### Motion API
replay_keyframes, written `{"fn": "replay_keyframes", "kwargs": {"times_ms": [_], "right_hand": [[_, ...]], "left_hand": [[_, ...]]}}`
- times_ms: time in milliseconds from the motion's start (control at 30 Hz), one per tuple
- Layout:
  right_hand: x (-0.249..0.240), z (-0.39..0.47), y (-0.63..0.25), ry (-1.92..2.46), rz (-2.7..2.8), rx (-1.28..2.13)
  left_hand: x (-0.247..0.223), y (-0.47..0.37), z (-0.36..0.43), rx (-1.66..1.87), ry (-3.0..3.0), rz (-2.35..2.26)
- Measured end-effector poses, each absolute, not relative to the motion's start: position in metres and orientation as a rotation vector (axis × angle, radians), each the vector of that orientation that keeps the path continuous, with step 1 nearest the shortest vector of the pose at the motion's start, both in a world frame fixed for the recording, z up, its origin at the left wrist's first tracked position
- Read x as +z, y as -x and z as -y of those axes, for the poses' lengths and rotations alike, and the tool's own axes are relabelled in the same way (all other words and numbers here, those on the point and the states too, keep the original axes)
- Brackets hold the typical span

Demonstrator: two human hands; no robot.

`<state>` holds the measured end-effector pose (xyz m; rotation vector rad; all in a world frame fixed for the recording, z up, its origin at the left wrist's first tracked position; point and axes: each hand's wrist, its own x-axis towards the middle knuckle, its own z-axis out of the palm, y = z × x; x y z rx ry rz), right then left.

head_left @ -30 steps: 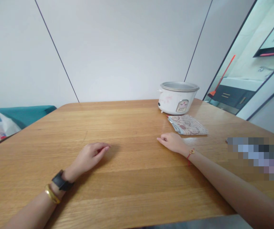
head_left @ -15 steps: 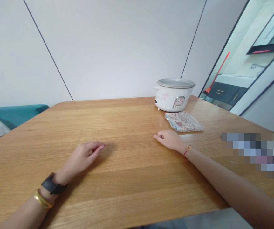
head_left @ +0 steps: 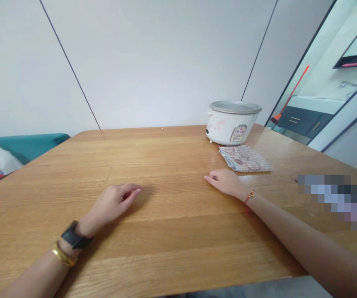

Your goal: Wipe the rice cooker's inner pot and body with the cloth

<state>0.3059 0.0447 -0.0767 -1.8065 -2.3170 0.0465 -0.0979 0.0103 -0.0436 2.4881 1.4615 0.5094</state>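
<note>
My left hand [head_left: 113, 205] rests on the wooden table [head_left: 153, 155], its fingers loosely curled and the thumb tip close to the index finger; nothing shows between them. A black band and a gold bangle circle that wrist. Farther right, my right hand [head_left: 225, 181] lies on the tabletop with its fingers folded in, no object visible in it. Just beyond it is a folded checked cloth [head_left: 245, 159], close but apart from the fingers. Behind the cloth stands a white rice cooker [head_left: 228, 124] without a lid, its grey rim facing up.
A pixelated patch [head_left: 336, 198] covers something at the table's right side. Beyond the left edge are a teal seat [head_left: 42, 142] and a white plastic bag [head_left: 6, 159]. A pale panelled wall [head_left: 153, 62] backs the table. An orange-handled broom [head_left: 295, 91] leans in the doorway at right.
The view has turned slightly left, so everything sits a little farther right in the picture. Both hands keep the same pose and place on the table.
</note>
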Motion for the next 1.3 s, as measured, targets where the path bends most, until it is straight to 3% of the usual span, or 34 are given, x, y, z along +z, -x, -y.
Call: {"fn": "replay_keyframes", "kwargs": {"times_ms": [1300], "right_hand": [[-0.0776, -0.045, -0.3075, 1.784, 2.337, 0.068]], "left_hand": [[-0.0399, 0.0935, -0.0091, 0.495, -2.41, -1.453]]}}
